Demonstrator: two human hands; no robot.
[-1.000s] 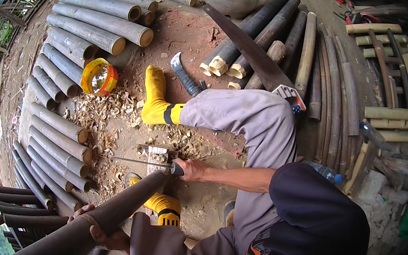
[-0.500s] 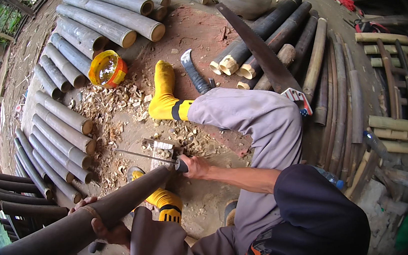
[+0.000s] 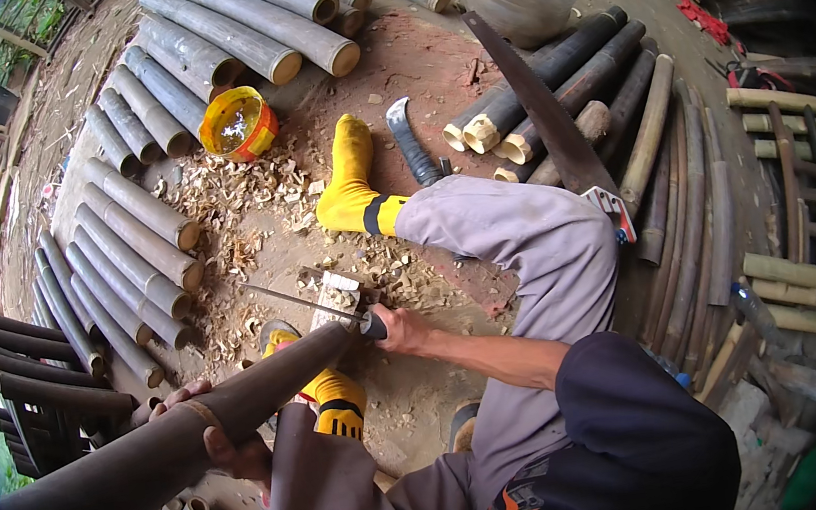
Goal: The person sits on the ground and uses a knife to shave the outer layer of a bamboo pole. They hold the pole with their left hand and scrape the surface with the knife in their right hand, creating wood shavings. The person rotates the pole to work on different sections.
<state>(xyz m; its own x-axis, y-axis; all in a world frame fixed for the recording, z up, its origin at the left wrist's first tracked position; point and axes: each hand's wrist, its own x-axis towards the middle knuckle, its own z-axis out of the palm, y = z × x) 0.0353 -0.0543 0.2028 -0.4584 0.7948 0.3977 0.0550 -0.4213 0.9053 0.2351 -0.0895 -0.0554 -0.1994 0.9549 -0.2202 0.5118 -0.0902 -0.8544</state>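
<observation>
Round yellow-and-red bucket [image 3: 266, 136]: holds glinting liquid [image 3: 235, 130]; wood shavings [image 3: 249, 182] lie around it. Clear, rounded plastic container [image 3: 525, 0] at top: contents cannot be made out.

Left hand [image 3: 237, 454]: fingers wrapped around long dark-brown bamboo pole [image 3: 254, 403], which slants in from lower left. Right hand [image 3: 402, 330]: fingers closed on black-handled, thin-bladed knife [image 3: 373, 325], blade across the pole's far end.

Versus earlier frame: view shifted, bucket now farther right; both grips unchanged.
</observation>
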